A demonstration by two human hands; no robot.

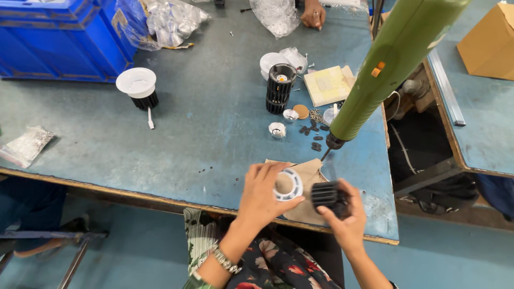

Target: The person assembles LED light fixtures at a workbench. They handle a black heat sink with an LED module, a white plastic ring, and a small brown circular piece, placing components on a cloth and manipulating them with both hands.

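A worn blue-grey table (203,134) with a brown edge. The left hand (265,195) holds a white ring (289,184); the right hand (345,211) holds a black ribbed cylinder (326,195). An olive-green screwdriver (391,64) with an orange mark hangs above. Bright blue crates (59,37), a pale yellow pad (327,84), a tan cardboard box (490,40), dark floral clothing (267,265)

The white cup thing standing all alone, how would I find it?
Start at the blue crates in the table's far left corner. Just in front of them stands a lamp with a wide white rim on a black ribbed base. Nothing stands near it, unlike the black stack among small parts.
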